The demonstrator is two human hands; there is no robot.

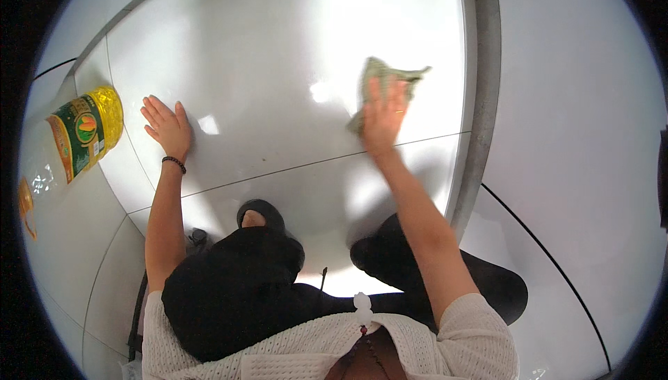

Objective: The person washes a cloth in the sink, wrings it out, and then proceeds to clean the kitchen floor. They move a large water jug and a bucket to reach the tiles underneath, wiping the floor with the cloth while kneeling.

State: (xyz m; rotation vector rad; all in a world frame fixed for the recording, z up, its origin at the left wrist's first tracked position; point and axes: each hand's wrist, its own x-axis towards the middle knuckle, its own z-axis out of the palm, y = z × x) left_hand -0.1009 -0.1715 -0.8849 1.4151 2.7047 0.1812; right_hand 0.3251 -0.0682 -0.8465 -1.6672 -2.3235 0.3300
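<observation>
My right hand [385, 114] presses a greenish cloth [373, 75] against the glossy white floor tile [250, 93]. A ring is on one finger, and the cloth's edges spread past the fingertips; hand and cloth are slightly blurred. Over on the left, my left hand [169, 125] rests palm down on the same tile, holding nothing, its thumb apart from the fingers. A dark beaded bracelet [174, 164] circles that wrist. Nearest to this hand stands a clear plastic cooking-oil jug [86, 129] with yellow oil in its lower part and a green label bearing writing.
A raised grey sill [482, 83] runs along the right side of the tile, with white panels [569, 93] beyond it. My black-trousered knees [235, 275] and a dark slipper [271, 213] are close below. A small dark object [198, 235] lies beside my left knee.
</observation>
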